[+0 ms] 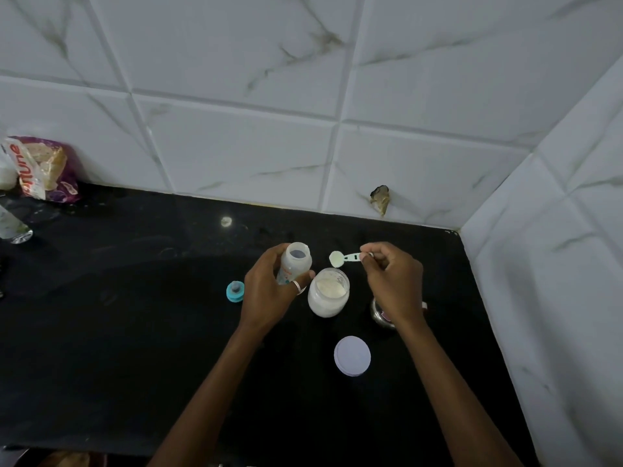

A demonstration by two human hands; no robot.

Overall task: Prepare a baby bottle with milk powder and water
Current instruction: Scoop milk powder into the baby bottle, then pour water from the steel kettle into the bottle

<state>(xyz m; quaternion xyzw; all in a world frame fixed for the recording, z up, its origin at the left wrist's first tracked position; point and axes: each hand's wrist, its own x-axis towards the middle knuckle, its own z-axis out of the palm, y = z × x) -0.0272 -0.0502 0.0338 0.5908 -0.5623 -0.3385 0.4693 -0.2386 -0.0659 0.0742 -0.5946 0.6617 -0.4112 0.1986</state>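
The hands work side by side toward the back edge of the tabletop (135,332). The left hand (269,291) is wrapped round the bottle (296,262), holding it with its uncapped mouth upward. The right hand (394,281) pinches the handle end of a scoop (344,257), its bowl heaped with pale powder.

The scoop's long axis runs left to right, bowl end toward the bottle, and the bowl hangs just beside the bottle's mouth, on its right, with a small gap between. It looks as though the load must travel left and tip over the narrow mouth. The right hand carries it; the left only steadies.

The open jar (328,293) of powder stands between the hands, nearer the front edge than the scoop. Its lid (352,355) lies nearer the front still, and a blue cap (235,291) lies left of the left hand.
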